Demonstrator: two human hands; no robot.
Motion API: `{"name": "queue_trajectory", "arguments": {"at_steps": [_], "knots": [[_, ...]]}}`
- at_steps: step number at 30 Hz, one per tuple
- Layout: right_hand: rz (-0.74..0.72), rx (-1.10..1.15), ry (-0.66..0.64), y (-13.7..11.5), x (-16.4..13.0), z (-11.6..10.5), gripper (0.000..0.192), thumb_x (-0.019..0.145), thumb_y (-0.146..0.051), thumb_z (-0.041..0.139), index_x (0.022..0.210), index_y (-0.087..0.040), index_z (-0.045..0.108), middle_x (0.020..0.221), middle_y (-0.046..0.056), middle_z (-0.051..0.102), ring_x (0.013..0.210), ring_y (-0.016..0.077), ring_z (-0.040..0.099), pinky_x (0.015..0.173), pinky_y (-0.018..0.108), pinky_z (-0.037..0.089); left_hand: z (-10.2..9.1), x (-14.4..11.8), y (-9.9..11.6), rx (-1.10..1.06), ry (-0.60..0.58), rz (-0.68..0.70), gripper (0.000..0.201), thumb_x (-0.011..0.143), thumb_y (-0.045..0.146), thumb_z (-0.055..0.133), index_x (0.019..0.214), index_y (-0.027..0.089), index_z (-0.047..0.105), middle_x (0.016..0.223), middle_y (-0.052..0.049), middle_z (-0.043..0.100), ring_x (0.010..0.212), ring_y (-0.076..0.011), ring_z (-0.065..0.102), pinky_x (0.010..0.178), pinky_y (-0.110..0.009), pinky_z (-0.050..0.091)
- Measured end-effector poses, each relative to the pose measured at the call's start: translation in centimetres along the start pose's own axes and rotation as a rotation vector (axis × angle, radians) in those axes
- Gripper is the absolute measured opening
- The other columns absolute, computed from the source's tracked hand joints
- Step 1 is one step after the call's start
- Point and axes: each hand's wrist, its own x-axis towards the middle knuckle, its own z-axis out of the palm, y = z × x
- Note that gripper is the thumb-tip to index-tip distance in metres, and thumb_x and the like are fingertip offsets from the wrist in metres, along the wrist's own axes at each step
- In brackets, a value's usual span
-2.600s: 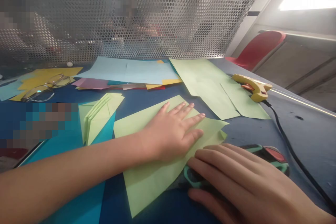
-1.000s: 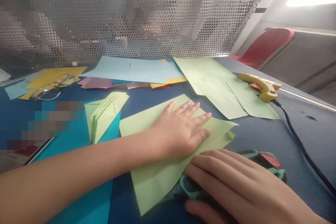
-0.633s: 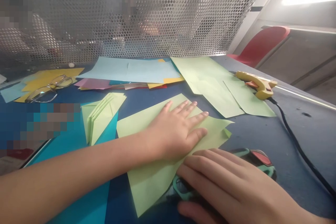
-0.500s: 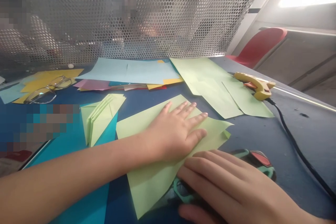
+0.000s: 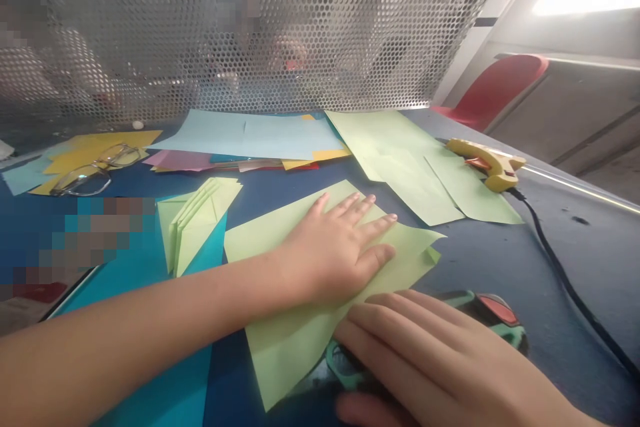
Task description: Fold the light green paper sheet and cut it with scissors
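My left hand [image 5: 334, 250] lies flat with fingers spread on a sheet of light green paper [image 5: 280, 360], pressing it to the table. The sheet looks folded, and a corner lifts slightly at its right side. My right hand [image 5: 425, 353] rests with outstretched fingers at the sheet's near right edge, its thumb apart below. Under and behind that hand is a green and black object with a red part [image 5: 497, 308]; its kind is mostly hidden. Left of the sheet stand several folded green paper pieces [image 5: 200, 223], stacked on a teal sheet [image 5: 145, 320].
A yellow glue gun [image 5: 490, 163] with a black cord [image 5: 565, 267] lies at right, touching green sheets [image 5: 395, 153]. Blue paper [image 5: 240, 133] tops a coloured pile at the back. Eyeglasses [image 5: 83, 180] rest on yellow paper. A perforated metal screen [image 5: 300, 27] stands behind.
Both hands stay nearly in place on the green sheet. The right hand's fingers have shifted slightly left and down, and the view has moved a little.
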Motion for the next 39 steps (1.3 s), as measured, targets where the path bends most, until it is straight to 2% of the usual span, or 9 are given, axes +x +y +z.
{"name": "queue_trajectory", "arguments": {"at_steps": [3, 7, 11, 13, 17, 22, 26, 31, 39], "knots": [[0.0, 0.002, -0.009, 0.1, 0.0, 0.1, 0.053, 0.118, -0.036, 0.031, 0.097, -0.018, 0.076, 0.08, 0.002, 0.072, 0.075, 0.017, 0.071, 0.077, 0.031, 0.056, 0.0, 0.0, 0.0, -0.005, 0.0, 0.001, 0.06, 0.109, 0.046, 0.061, 0.162, 0.026, 0.043, 0.178, -0.011, 0.028, 0.164, -0.0372, 0.024, 0.132, -0.07, 0.012], [-0.037, 0.012, 0.075, 0.4, 0.1, 0.5, 0.058, 0.119, -0.036, 0.026, 0.093, -0.019, 0.075, 0.075, 0.001, 0.07, 0.07, 0.0163, 0.069, 0.071, 0.031, 0.054, 0.0, 0.0, 0.0, -0.006, 0.0, 0.002, 0.06, 0.108, 0.045, 0.062, 0.163, 0.026, 0.043, 0.178, -0.011, 0.028, 0.164, -0.0372, 0.023, 0.132, -0.07, 0.012], [-0.027, 0.014, 0.028, 0.5, 0.2, 0.8, 0.056, 0.119, -0.037, 0.027, 0.095, -0.019, 0.075, 0.077, 0.002, 0.071, 0.072, 0.0164, 0.069, 0.073, 0.031, 0.055, 0.0, 0.0, 0.0, -0.007, -0.004, -0.004, 0.06, 0.108, 0.045, 0.062, 0.162, 0.026, 0.043, 0.178, -0.011, 0.028, 0.164, -0.0373, 0.024, 0.132, -0.07, 0.012], [-0.043, 0.017, 0.078, 0.6, 0.2, 0.7, 0.057, 0.119, -0.036, 0.026, 0.094, -0.019, 0.074, 0.075, 0.001, 0.069, 0.069, 0.0158, 0.068, 0.069, 0.031, 0.054, -0.1, 0.0, 0.0, -0.006, -0.005, -0.005, 0.06, 0.108, 0.045, 0.062, 0.162, 0.026, 0.043, 0.178, -0.011, 0.028, 0.164, -0.0373, 0.024, 0.132, -0.07, 0.012], [-0.026, 0.034, -0.015, 0.8, 0.2, 0.5, 0.054, 0.118, -0.039, 0.03, 0.095, -0.018, 0.074, 0.079, 0.001, 0.071, 0.073, 0.0156, 0.069, 0.075, 0.029, 0.056, 0.0, 0.0, 0.0, -0.002, -0.001, -0.004, 0.061, 0.108, 0.044, 0.063, 0.162, 0.026, 0.044, 0.178, -0.011, 0.028, 0.164, -0.0375, 0.024, 0.132, -0.07, 0.012], [-0.051, 0.048, 0.051, 0.9, 0.3, 0.6, 0.054, 0.119, -0.037, 0.028, 0.097, -0.018, 0.073, 0.076, 0.001, 0.069, 0.07, 0.0157, 0.068, 0.073, 0.03, 0.055, 0.1, 0.0, -0.1, -0.002, 0.002, -0.001, 0.06, 0.108, 0.045, 0.063, 0.162, 0.026, 0.044, 0.178, -0.011, 0.028, 0.164, -0.0376, 0.025, 0.131, -0.07, 0.013], [-0.044, 0.037, -0.017, 0.8, 0.2, 0.2, 0.048, 0.118, -0.036, 0.032, 0.101, -0.018, 0.073, 0.08, 0.001, 0.072, 0.074, 0.0159, 0.07, 0.077, 0.029, 0.056, -0.1, 0.0, 0.0, -0.003, -0.005, -0.004, 0.061, 0.108, 0.045, 0.063, 0.162, 0.026, 0.043, 0.178, -0.011, 0.028, 0.164, -0.0373, 0.025, 0.132, -0.07, 0.013], [-0.044, 0.047, -0.035, 0.7, 0.3, -0.4, 0.048, 0.118, -0.036, 0.032, 0.103, -0.018, 0.074, 0.082, 0.002, 0.073, 0.076, 0.0159, 0.07, 0.077, 0.028, 0.056, -0.2, 0.0, 0.1, -0.006, -0.017, -0.009, 0.061, 0.108, 0.045, 0.062, 0.163, 0.026, 0.042, 0.179, -0.011, 0.026, 0.165, -0.0371, 0.023, 0.132, -0.07, 0.011], [-0.01, 0.013, 0.039, 0.2, 0.2, 0.4, 0.051, 0.118, -0.036, 0.032, 0.1, -0.018, 0.076, 0.081, 0.002, 0.073, 0.077, 0.0165, 0.071, 0.078, 0.03, 0.056, 0.0, 0.0, 0.0, -0.006, -0.006, -0.008, 0.061, 0.108, 0.045, 0.062, 0.162, 0.026, 0.043, 0.178, -0.011, 0.028, 0.164, -0.0374, 0.024, 0.132, -0.07, 0.012]]}}
